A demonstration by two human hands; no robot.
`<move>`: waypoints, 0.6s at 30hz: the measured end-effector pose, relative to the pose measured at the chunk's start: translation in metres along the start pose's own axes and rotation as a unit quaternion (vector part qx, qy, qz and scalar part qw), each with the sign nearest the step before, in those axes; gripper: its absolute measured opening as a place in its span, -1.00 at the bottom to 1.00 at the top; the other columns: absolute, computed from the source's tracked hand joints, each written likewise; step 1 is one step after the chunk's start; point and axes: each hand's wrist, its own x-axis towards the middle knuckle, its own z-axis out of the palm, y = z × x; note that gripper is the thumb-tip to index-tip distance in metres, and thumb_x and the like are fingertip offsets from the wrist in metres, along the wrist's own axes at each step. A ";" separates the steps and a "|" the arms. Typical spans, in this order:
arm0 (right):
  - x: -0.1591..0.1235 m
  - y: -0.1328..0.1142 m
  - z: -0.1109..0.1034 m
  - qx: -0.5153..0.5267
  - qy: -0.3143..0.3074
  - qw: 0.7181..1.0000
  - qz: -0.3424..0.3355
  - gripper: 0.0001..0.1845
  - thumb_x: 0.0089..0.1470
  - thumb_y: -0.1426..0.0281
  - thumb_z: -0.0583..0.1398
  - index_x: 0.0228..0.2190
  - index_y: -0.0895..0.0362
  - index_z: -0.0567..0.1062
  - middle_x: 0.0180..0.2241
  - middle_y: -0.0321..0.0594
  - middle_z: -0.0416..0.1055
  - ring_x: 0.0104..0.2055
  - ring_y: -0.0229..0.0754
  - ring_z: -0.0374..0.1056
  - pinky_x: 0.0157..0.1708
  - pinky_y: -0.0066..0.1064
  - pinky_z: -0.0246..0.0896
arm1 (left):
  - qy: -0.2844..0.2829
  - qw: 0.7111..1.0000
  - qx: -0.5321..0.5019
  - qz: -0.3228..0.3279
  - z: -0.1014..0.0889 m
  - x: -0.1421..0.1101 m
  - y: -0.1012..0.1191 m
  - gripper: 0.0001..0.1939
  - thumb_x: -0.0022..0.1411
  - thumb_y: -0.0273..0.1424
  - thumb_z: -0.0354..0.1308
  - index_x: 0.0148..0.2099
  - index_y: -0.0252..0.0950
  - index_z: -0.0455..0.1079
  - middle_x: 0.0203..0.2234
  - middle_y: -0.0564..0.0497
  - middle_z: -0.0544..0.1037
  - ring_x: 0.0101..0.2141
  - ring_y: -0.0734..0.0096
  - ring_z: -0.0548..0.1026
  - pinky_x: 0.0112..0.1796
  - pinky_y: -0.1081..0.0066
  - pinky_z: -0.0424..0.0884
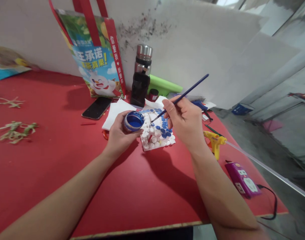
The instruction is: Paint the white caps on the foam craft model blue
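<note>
My left hand (119,133) is wrapped round a small open jar of blue paint (133,121), tilted a little toward me. In my right hand (184,120) a thin paintbrush (190,90) with a dark blue handle is pinched, its bristle end pointing down and left. The brush tip is at a white craft panel (157,145) covered with small round knobs. Several knobs at the panel's right and top are blue; those at the left and bottom are white. My left fingers and the jar hide part of the panel's left edge.
Behind stand a printed bag (97,63), a steel-topped bottle (142,73) and a green roll (165,85). A phone (96,108) and white paper (114,115) lie left. A yellow glue gun (215,143) and purple box (242,180) with a cable lie right, near the red table's edge.
</note>
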 end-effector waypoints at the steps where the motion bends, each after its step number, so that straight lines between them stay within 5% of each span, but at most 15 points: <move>1: 0.000 0.000 0.000 0.000 -0.005 1.000 -0.002 -0.47 0.42 -0.15 0.27 -0.32 0.04 0.50 -0.52 -0.37 0.47 -0.55 -0.32 0.30 -0.50 -0.40 0.15 | 0.001 1.000 0.000 0.002 0.000 0.000 0.000 -0.25 -0.03 -0.33 0.63 0.21 -0.19 0.48 0.12 -0.12 0.64 0.11 0.00 0.65 0.18 0.02 0.59; 18: -0.001 -0.004 0.002 -0.004 -0.017 1.000 -0.005 -0.38 0.36 -0.26 0.24 -0.33 0.04 0.52 -0.57 -0.39 0.39 -0.57 -0.30 0.26 -0.51 -0.37 0.09 | -0.003 1.000 -0.001 -0.005 -0.001 0.000 0.000 -0.24 -0.02 -0.34 0.63 0.22 -0.17 0.47 0.14 -0.13 0.63 0.15 -0.05 0.64 0.22 -0.05 0.58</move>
